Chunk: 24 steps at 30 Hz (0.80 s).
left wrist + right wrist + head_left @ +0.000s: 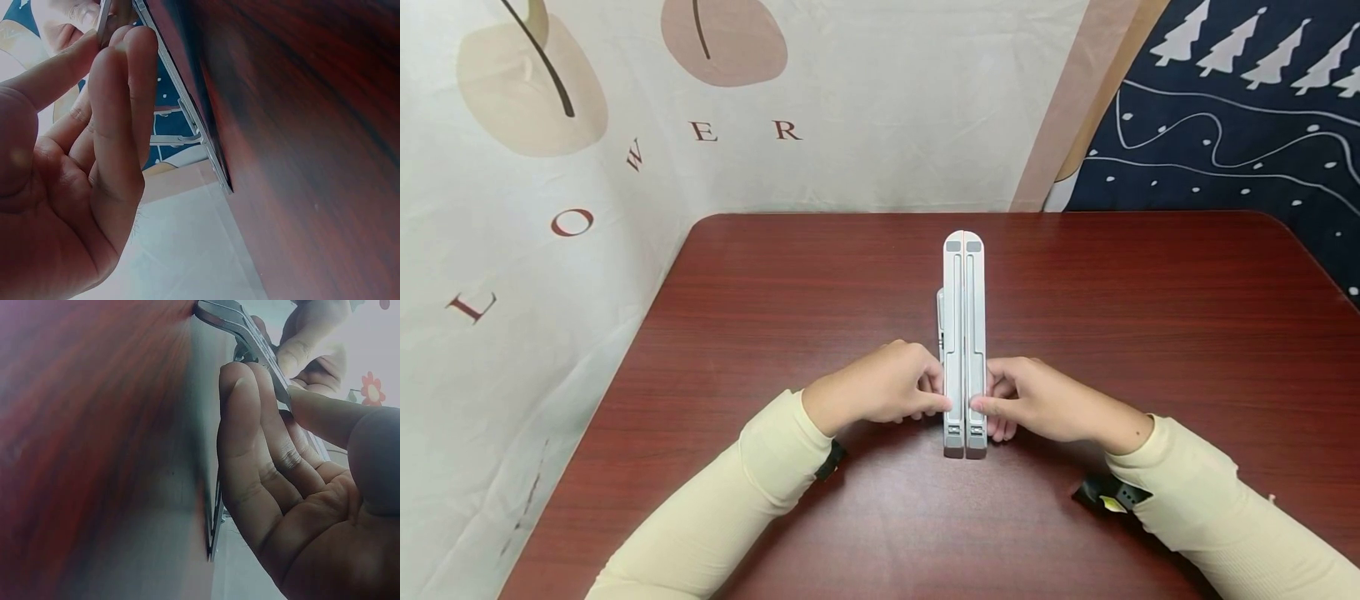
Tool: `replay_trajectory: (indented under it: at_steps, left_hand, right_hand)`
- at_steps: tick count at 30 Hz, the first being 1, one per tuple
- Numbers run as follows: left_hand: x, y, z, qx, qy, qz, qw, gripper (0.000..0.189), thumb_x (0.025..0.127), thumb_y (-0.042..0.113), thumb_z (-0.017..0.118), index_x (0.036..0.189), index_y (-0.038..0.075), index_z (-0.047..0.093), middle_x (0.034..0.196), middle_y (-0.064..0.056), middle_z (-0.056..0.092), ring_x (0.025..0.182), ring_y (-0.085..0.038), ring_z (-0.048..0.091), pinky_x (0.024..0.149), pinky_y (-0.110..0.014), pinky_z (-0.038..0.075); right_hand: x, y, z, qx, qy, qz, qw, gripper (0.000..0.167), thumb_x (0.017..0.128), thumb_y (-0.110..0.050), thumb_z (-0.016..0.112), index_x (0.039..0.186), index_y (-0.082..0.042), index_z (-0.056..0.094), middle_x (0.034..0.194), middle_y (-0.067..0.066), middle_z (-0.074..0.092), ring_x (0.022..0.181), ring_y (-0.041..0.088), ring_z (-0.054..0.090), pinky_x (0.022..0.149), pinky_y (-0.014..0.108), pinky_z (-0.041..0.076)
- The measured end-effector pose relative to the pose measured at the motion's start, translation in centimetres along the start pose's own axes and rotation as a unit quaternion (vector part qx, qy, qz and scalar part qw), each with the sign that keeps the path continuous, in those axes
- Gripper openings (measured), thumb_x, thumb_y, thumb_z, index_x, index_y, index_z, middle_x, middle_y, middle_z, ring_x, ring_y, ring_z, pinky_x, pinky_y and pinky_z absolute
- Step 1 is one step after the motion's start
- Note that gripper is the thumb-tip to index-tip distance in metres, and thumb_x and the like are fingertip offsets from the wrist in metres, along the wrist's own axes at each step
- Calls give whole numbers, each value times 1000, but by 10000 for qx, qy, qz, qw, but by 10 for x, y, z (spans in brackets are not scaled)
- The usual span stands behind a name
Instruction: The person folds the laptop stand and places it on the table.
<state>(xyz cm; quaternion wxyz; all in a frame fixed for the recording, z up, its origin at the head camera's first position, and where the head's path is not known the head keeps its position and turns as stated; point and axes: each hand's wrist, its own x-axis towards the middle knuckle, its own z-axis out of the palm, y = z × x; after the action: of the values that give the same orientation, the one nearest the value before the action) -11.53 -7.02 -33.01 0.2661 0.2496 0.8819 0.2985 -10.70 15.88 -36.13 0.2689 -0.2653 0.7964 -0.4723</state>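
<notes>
A silver folding laptop stand point(953, 333) stands in the middle of the table, its two long bars side by side and pointing away from me. A narrow gap runs between the bars, and a small bracket point(940, 312) sticks out on the left. My left hand point(895, 387) pinches the near part of the left bar, thumb on top and fingers beneath. On the other side, my right hand point(1048, 404) pinches the right bar the same way. The left wrist view shows the stand's lower rail point(181, 94) and struts between its levels. Curled fingers point(240, 431) hide part of it in the right wrist view.
The reddish-brown wooden table point(775, 283) has rounded far corners. Behind and to the left hangs a pale cloth point(887, 100) with printed letters. A dark blue cloth point(1225, 125) with white trees hangs at the back right. Dark straps point(1112, 493) sit at the wrists.
</notes>
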Motion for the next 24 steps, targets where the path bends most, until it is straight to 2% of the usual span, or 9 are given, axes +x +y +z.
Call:
replay_trajectory:
  at_steps: [24]
  left_hand:
    - [1, -1, 1, 34, -12, 56, 10000, 22, 90, 22, 75, 71, 13, 68, 67, -4, 72, 42, -7, 55, 46, -25, 50]
  right_hand:
    - [1, 1, 1, 11, -8, 11, 10000, 12, 96, -9, 65, 93, 1, 57, 69, 6, 69, 59, 15, 67, 54, 36, 58]
